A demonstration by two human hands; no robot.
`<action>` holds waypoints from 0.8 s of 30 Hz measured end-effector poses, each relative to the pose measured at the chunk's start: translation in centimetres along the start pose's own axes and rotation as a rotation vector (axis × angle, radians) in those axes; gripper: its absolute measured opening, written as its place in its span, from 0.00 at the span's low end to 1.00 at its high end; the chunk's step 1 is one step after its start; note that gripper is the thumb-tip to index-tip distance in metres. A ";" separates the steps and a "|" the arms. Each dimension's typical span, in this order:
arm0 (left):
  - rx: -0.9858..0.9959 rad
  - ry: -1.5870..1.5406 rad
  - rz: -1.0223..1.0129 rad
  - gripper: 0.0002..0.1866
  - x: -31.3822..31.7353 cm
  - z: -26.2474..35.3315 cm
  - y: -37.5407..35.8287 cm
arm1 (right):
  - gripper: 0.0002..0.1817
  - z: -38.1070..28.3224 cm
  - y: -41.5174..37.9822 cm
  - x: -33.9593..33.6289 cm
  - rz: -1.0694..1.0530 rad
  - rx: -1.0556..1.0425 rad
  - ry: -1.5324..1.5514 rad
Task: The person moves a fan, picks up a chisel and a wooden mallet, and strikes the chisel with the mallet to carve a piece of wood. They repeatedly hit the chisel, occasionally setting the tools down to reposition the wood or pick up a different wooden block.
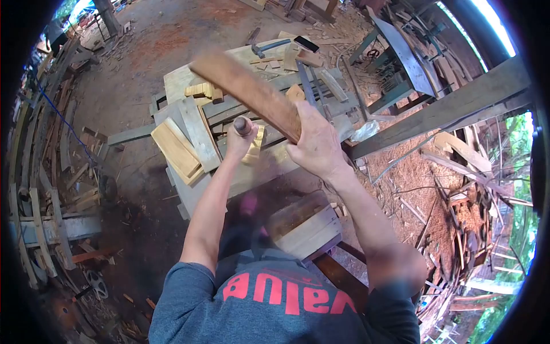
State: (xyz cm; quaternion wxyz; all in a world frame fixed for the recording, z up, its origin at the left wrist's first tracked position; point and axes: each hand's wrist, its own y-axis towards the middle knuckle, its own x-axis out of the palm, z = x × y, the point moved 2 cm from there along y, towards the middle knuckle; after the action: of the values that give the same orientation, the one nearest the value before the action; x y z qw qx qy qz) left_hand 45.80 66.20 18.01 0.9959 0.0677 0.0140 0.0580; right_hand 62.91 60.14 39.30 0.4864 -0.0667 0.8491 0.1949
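Observation:
My right hand [317, 144] grips one end of a thick brown wooden board [249, 89], raised slantwise above the workbench [266, 166]. The board's far end is blurred. Closed around an upright tool handle [243, 125] with a round butt is my left hand [238, 143]; the tool's lower end is hidden beneath the hand. Right beside that hand stands a pale yellow wooden piece [255, 146]. Left of it, light wooden boards [177, 150] and a greyish plank [199, 133] lie on the bench. Another notched yellow block [201, 90] sits farther back.
A hammer [270, 48] and a dark phone-like slab [306, 43] lie at the bench's far end. A wooden box-like seat [306, 226] is close to my body. On the right stand a metal-topped machine table [404, 54] and a long beam [441, 112]. Shavings and scrap cover the ground.

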 end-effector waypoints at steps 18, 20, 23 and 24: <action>-0.465 -0.460 0.216 0.11 -7.4 -5.3 -4.0 | 0.31 13.6 -28.2 14.1 -0.231 0.914 0.269; -0.503 -0.523 0.236 0.09 -7.7 -4.0 -3.7 | 0.32 12.2 -32.6 16.3 -0.270 1.007 0.355; -0.464 -0.585 0.251 0.08 -8.1 -2.9 -2.5 | 0.34 9.8 -37.4 19.1 -0.348 1.055 0.433; -0.386 -0.588 0.240 0.08 -8.4 -2.2 -1.8 | 0.34 9.0 -37.9 19.8 -0.344 1.065 0.437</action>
State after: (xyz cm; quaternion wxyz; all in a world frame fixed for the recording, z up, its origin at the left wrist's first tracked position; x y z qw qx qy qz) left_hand 37.63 63.72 15.72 0.9379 -0.1065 -0.2922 0.1541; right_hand 71.34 30.56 8.27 0.2914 0.0110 0.8873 -0.3572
